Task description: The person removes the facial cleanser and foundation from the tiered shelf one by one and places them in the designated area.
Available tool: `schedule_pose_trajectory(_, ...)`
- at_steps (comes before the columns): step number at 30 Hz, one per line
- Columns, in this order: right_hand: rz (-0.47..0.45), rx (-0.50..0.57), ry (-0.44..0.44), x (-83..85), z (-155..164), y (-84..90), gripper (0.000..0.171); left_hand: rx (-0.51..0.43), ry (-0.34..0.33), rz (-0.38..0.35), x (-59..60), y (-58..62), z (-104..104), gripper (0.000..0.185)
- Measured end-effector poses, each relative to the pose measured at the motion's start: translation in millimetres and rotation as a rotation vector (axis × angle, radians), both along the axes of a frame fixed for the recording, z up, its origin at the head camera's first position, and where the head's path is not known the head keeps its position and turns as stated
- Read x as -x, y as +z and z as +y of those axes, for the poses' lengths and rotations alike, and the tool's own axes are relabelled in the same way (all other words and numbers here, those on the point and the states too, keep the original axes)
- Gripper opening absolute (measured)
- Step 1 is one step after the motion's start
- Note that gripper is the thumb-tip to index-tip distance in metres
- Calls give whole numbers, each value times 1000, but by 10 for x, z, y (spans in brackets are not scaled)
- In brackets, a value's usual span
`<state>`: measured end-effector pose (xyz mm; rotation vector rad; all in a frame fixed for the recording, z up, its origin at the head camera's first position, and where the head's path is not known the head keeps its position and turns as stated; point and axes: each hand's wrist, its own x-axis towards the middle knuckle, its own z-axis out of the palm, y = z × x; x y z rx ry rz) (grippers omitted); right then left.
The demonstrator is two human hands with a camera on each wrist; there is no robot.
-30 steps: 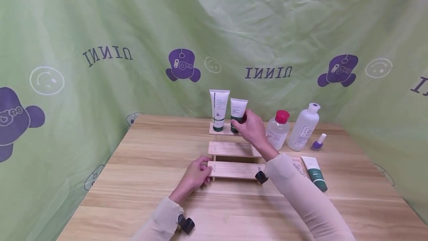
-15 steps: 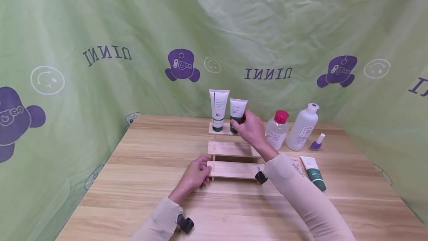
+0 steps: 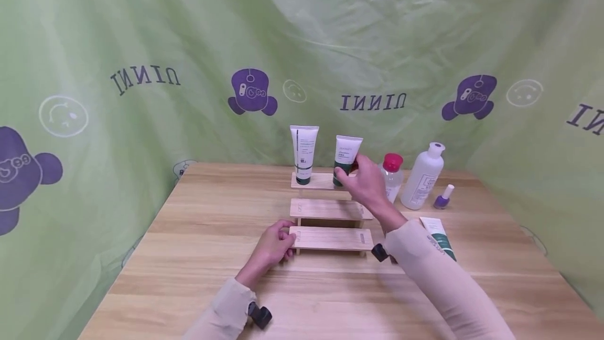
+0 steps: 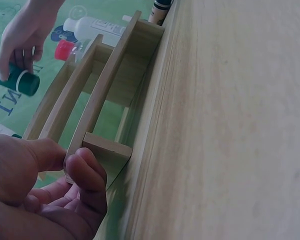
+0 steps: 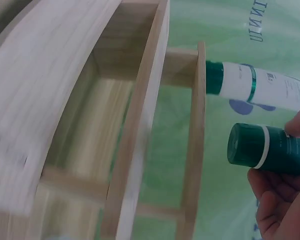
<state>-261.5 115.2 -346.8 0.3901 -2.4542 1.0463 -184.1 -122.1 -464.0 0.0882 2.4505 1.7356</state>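
- Head view: my right hand (image 3: 365, 185) grips the short tube (image 3: 346, 153), cap down, just off the top step of the wooden rack (image 3: 330, 237), right of the tall tube (image 3: 303, 153). My left hand (image 3: 273, 248) pinches the rack's lowest step at its left end.
- Left wrist view: thumb and fingers (image 4: 85, 175) clamp that corner; I judge a firm hold stops the rack sliding.
- Right wrist view: the green cap (image 5: 247, 145) hangs clear of the step edge. I should lower it flat; open room lies rightward, before the red-capped bottle (image 3: 391, 172).
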Motion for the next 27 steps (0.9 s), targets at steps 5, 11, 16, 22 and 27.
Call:
schedule_pose_trajectory(5,59,-35,-23,-122,195,28,36,13,7,4,1,-11,-21,35)
schedule_pose_trajectory(11,118,-63,-33,-293,451,59,34,21,16,3,-6,-20,-41,34)
schedule_pose_trajectory(16,107,-81,-48,-440,664,130,32,26,23,-3,-22,6,-41,34)
schedule_pose_trajectory(22,83,-89,-93,-643,926,191,28,16,17,-1,-20,12,-21,35)
schedule_pose_trajectory(27,67,-128,-146,-782,1183,201,28,17,12,3,-22,10,-5,35)
